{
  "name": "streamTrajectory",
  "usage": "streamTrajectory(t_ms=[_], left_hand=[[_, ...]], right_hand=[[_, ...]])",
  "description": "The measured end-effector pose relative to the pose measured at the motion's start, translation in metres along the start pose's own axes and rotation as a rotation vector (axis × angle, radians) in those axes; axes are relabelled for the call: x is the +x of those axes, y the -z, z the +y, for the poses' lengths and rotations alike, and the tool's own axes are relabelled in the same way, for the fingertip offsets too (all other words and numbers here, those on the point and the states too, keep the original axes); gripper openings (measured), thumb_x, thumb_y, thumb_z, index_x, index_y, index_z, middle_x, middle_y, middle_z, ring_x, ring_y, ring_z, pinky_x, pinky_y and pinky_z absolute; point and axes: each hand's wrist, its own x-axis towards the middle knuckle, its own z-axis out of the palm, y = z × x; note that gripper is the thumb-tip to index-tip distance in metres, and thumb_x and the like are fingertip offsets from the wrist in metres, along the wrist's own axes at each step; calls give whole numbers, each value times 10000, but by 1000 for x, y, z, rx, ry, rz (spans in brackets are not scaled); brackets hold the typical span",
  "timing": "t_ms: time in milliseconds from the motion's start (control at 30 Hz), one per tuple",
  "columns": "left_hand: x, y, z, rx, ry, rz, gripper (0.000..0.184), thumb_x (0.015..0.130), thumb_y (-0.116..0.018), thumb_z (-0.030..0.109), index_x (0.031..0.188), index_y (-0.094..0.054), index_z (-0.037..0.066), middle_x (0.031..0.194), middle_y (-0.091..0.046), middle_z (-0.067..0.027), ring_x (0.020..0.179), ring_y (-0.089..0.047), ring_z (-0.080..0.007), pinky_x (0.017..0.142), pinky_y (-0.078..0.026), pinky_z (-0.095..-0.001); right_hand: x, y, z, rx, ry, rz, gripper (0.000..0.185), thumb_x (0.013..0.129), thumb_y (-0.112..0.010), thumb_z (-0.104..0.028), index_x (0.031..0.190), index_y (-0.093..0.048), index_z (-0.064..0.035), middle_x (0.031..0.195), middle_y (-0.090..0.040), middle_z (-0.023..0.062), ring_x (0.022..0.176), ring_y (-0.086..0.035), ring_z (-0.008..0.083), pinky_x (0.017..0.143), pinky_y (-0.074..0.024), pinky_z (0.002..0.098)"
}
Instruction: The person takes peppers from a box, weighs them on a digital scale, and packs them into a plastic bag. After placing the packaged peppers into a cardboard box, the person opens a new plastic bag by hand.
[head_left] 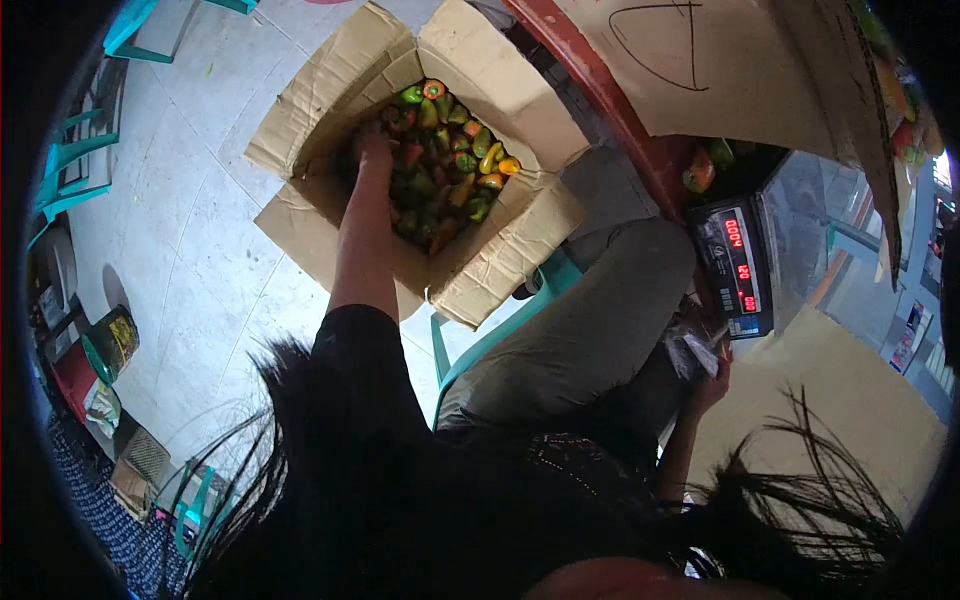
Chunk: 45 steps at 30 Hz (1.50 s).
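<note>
My left hand (372, 143) reaches down into an open cardboard box (495, 262) at its left side, beside a heap of green, red and orange peppers (440, 170). Its fingers are in shadow among the peppers, so I cannot make out whether they grip one. Low at the right, my right hand (710, 388) is closed on a crumpled clear plastic bag (692, 345), just below a digital scale (730, 265) with red lit numbers. A few peppers (700, 170) lie at the scale's top, partly hidden by a cardboard flap.
A large cardboard piece (740, 70) with a black marker drawing overhangs the red table edge (610, 90). My knee (620, 290) sits between box and scale. Green plastic stools (75, 165) stand at the left, with a green tin (112, 345) on the tiled floor.
</note>
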Motion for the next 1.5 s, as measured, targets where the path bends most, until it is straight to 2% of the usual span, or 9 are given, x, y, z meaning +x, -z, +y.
streamTrajectory(t_ms=[233,333,433,500,733,833,1133,1267,1500], left_hand=[[-20,30,-2,101,-203,-345,434,848,-536,294,1227,-618,98,1411,-437,-139,1328,-374,-329,1039,-361,-482],[-62,4,9,-7,-192,-130,451,795,-580,296,1199,-637,103,1348,-504,-142,1299,-401,-334,1012,-379,-495],[-96,-23,23,-153,-158,1,474,755,-621,267,1192,-635,83,1281,-566,-136,1221,-479,-339,954,-422,-491],[-95,-10,33,-86,-286,-278,404,754,-635,238,1123,-641,73,1195,-603,-138,1138,-541,-332,898,-453,-485],[-103,6,70,-443,-525,193,295,831,-624,200,1082,-575,52,1063,-622,-137,954,-637,-329,809,-497,-453],[-94,-11,78,-253,-424,62,194,829,-595,125,1015,-564,76,891,-662,-106,907,-663,-298,728,-531,-472],[-108,-8,68,78,-169,-535,275,868,-604,228,1095,-702,107,1152,-664,-89,982,-671,-251,780,-552,-407],[-131,-32,59,17,-205,-291,227,863,-596,204,1034,-729,137,1050,-700,-69,980,-672,-235,798,-540,-425],[-116,-29,33,-365,-270,-303,297,818,-674,288,1051,-704,105,1084,-685,-104,986,-663,-256,824,-522,-410]], right_hand=[[-3,-4,-23,117,-10,5,360,892,-543,-174,1180,-608,32,1216,-618,149,1116,-567,222,953,-440,351],[0,-2,-7,62,-97,-5,345,878,-546,-156,1158,-613,34,1187,-624,146,1084,-570,217,927,-452,344],[-1,-8,-17,21,-27,122,218,833,-567,-148,977,-610,11,939,-619,100,883,-560,200,804,-462,334],[-5,-8,-22,35,21,176,165,812,-579,-142,890,-608,1,820,-617,77,784,-556,191,745,-468,330],[-2,-6,-1,56,-69,85,333,807,-508,-84,1085,-634,50,1095,-651,144,1040,-586,226,918,-462,346],[-1,-5,-13,9,-106,53,336,806,-518,-86,1093,-641,40,1093,-653,143,1052,-585,230,927,-458,345],[0,-9,-11,40,46,155,193,817,-564,-125,924,-621,25,865,-646,104,809,-585,199,767,-473,343],[-4,-4,-28,8,17,65,374,875,-517,-178,1174,-627,18,1119,-657,160,1084,-578,280,958,-420,392],[6,1,-6,274,55,47,292,873,-572,-174,1070,-612,38,1093,-634,147,999,-597,272,904,-469,371]])
